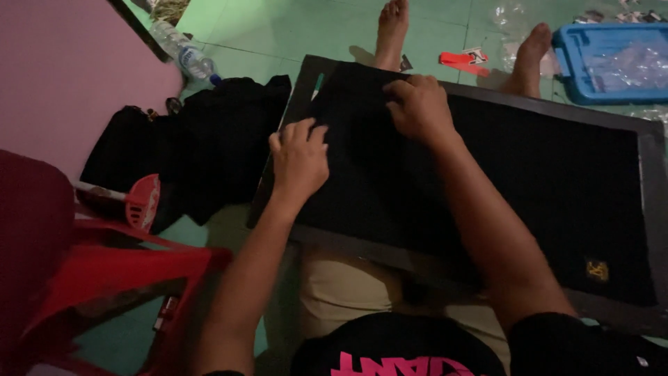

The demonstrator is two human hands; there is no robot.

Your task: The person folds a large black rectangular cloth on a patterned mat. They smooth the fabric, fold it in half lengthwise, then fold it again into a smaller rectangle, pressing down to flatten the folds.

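Both hands, left hand (pixel 299 159) and right hand (pixel 419 106), press curled fingers on black cloth (pixel 487 174) across a dark board (pixel 650 153) on the lap; heaped black clothes (pixel 202 150), bottle (pixel 186 57) left, blue tray (pixel 567 63) beyond

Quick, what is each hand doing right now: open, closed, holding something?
Left hand: fingers curled, pressing on the black cloth; a real grip cannot be told.
Right hand: fingers bent, pinching the cloth's far edge.
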